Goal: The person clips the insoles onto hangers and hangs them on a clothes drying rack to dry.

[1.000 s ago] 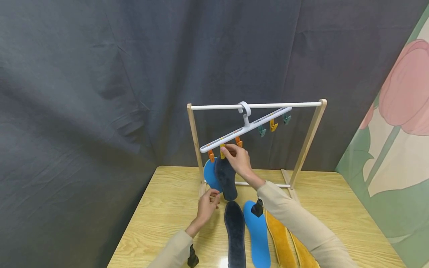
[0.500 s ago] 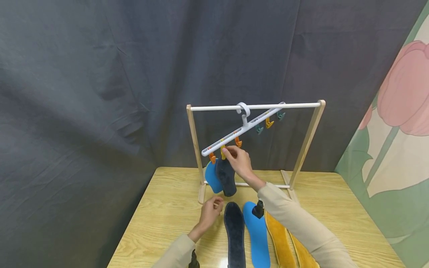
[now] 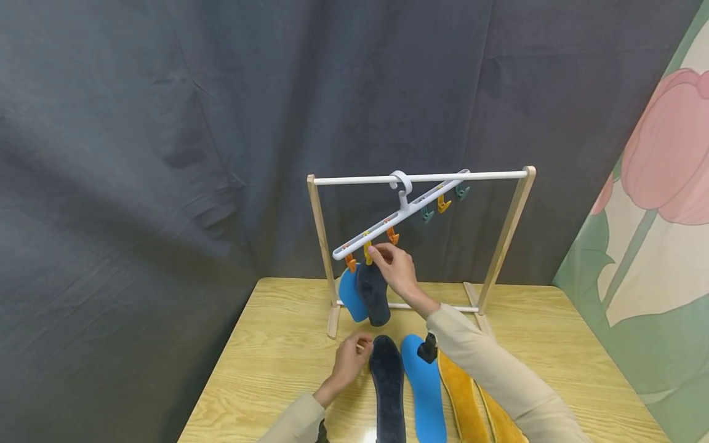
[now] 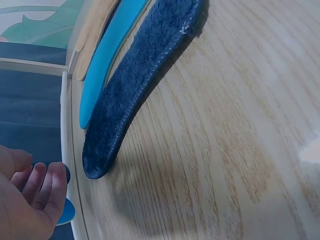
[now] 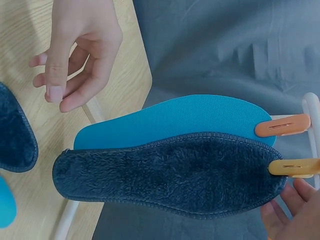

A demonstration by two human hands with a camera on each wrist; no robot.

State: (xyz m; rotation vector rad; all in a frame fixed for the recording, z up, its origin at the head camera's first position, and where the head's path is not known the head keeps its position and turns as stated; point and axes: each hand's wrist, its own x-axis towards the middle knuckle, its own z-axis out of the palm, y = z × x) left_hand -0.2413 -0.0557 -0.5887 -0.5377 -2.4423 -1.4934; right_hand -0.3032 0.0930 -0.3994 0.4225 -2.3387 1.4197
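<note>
My right hand (image 3: 396,267) is at the yellow clip (image 3: 368,252) on the white hanger (image 3: 407,211), thumb and forefinger pinching it. This clip bites the top of a dark blue fleecy insole (image 5: 170,175), which hangs down. Beside it a bright blue insole (image 5: 200,112) hangs from an orange clip (image 5: 283,125). In the right wrist view, fingers (image 5: 292,197) touch near the clipped end. My left hand (image 3: 349,358), holding nothing, hovers with loosely bent fingers left of a second dark insole (image 3: 388,384) lying on the table (image 3: 266,344).
The hanger hooks over a wooden rack's white rail (image 3: 471,176), tilted with its left end low. Several unused clips, such as a green one (image 3: 426,214), hang toward its right. On the table lie another blue insole (image 3: 425,391) and two orange-yellow insoles (image 3: 464,394).
My left hand has drawn down and right, away from the hanging insoles toward the dark one on the table. The hanger tilts a little more. My right hand stays at the yellow clip.
</note>
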